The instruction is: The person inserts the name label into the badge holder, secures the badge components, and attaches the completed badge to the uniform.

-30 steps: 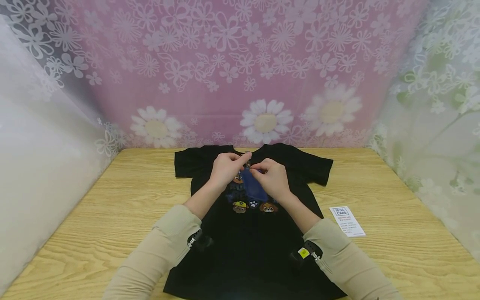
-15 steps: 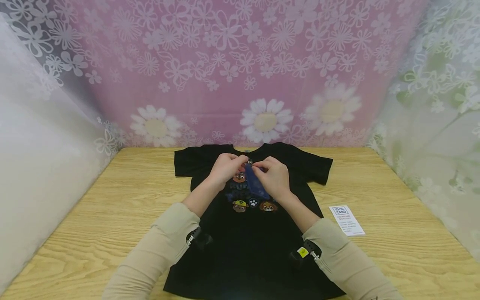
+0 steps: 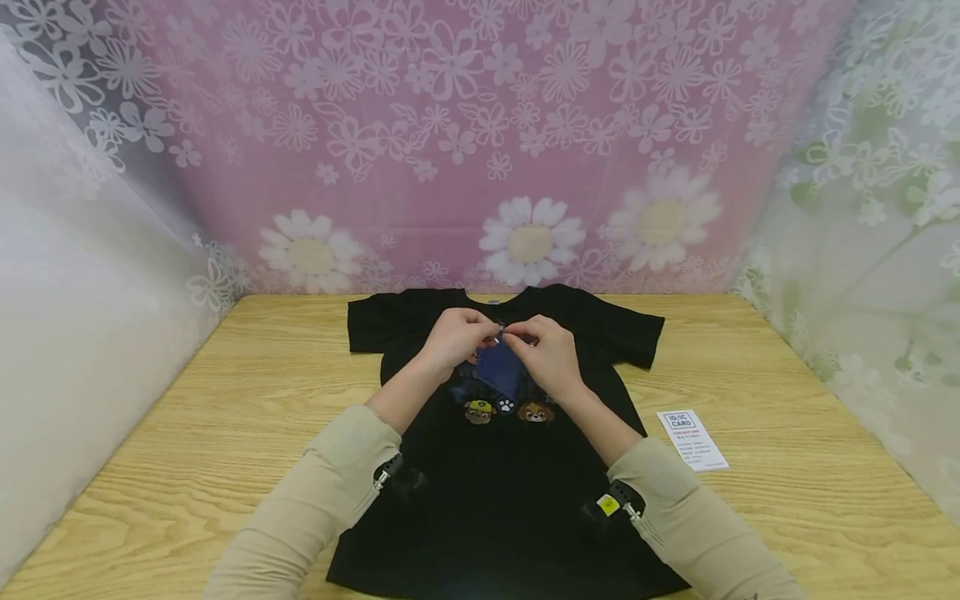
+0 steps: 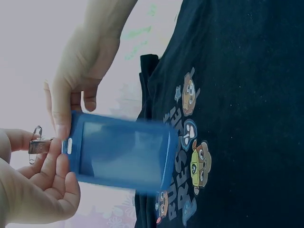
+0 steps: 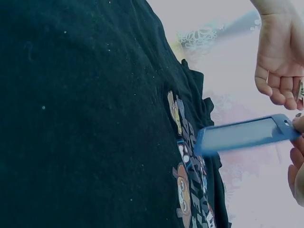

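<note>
A blue card holder [image 3: 498, 367] with a clear window hangs above the black T-shirt [image 3: 510, 500]. My right hand [image 3: 551, 354] pinches its slotted end between thumb and finger. Close beside it, my left hand [image 3: 453, 337] grips a small metal clip [image 4: 40, 146] with a pin-like wire. In the left wrist view, the clip sits right by the holder's slot [image 4: 70, 146]; whether the two are joined cannot be made out. The right wrist view shows the holder [image 5: 242, 135] tilted, its far end over the shirt's cartoon print [image 5: 183, 190].
The T-shirt lies spread on a wooden table [image 3: 187, 467]. To its right lies a white card [image 3: 693, 441] printed "ID/IC CARD". A pink flowered curtain [image 3: 420, 167] stands behind the table, with pale sheets at both sides.
My left hand has come down slightly with the clip, closer to my right fingertips. The blue card holder has turned and swung a little to the left.
</note>
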A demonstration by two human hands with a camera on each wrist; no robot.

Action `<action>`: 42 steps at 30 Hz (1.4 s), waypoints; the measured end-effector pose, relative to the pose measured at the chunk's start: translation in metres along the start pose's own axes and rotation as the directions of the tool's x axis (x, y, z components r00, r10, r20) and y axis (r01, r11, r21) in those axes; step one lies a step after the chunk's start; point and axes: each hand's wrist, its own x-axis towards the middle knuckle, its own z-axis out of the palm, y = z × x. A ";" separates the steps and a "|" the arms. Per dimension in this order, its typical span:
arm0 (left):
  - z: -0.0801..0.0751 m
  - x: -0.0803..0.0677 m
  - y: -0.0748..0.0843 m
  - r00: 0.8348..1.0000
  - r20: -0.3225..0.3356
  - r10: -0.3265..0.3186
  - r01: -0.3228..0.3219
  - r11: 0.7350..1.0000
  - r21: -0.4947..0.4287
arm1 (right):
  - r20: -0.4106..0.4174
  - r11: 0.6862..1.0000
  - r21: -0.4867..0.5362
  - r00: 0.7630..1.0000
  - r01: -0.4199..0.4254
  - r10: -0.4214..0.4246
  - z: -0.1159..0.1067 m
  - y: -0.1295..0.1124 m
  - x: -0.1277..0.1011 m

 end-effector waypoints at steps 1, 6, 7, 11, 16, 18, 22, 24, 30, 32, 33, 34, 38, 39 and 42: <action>0.000 0.000 0.000 1.000 -0.004 0.012 -0.012 1.000 0.023 | 0.012 1.000 0.008 1.000 -0.005 0.005 0.000 0.000 0.000; 0.000 0.001 -0.003 0.999 -0.006 0.052 -0.052 0.996 0.072 | 0.047 0.999 0.042 0.999 -0.027 0.025 -0.001 0.002 0.001; -0.001 0.001 -0.003 0.999 -0.001 0.053 -0.052 0.997 0.063 | 0.051 0.998 0.047 0.998 -0.031 0.029 -0.001 0.002 0.001; -0.001 0.001 -0.004 0.998 0.016 0.057 -0.058 0.997 0.046 | 0.061 0.996 0.076 0.997 -0.054 0.050 -0.003 0.003 0.001; -0.001 0.001 -0.006 0.996 0.022 0.087 -0.089 0.989 0.119 | 0.087 0.992 0.095 0.993 -0.088 0.080 -0.004 0.003 0.002; -0.001 0.002 -0.006 0.995 0.022 0.101 -0.103 0.980 0.173 | 0.097 0.991 0.094 0.991 -0.100 0.091 -0.004 0.003 0.002; 0.000 0.002 -0.006 0.992 0.020 0.127 -0.128 0.958 0.256 | 0.116 0.990 0.082 0.988 -0.114 0.104 -0.006 0.002 0.002; 0.001 0.001 -0.006 0.991 0.020 0.136 -0.136 0.951 0.278 | 0.132 0.990 0.073 0.985 -0.117 0.106 -0.008 0.001 0.003; 0.001 0.000 -0.004 0.987 0.040 0.153 -0.158 0.939 0.306 | 0.237 0.988 0.055 0.963 -0.147 0.130 -0.018 -0.004 0.008; 0.002 0.000 -0.004 0.986 0.049 0.157 -0.165 0.937 0.308 | 0.259 0.985 0.048 0.955 -0.165 0.147 -0.021 -0.006 0.010; 0.002 0.000 -0.003 0.986 0.050 0.157 -0.165 0.938 0.304 | 0.263 0.984 0.043 0.952 -0.174 0.157 -0.022 -0.007 0.010; 0.002 0.000 -0.003 0.986 0.049 0.157 -0.165 0.940 0.299 | 0.263 0.982 0.041 0.950 -0.186 0.169 -0.022 -0.008 0.010; 0.003 0.000 -0.004 0.988 0.037 0.152 -0.156 0.948 0.278 | 0.227 0.973 0.060 0.952 -0.225 0.206 -0.021 -0.011 0.009; 0.004 0.000 -0.004 0.988 0.032 0.151 -0.154 0.950 0.273 | 0.213 0.972 0.065 0.955 -0.224 0.206 -0.021 -0.012 0.008; 0.004 0.000 -0.004 0.988 0.023 0.150 -0.151 0.953 0.264 | 0.164 0.977 0.074 0.969 -0.199 0.185 -0.018 -0.014 0.006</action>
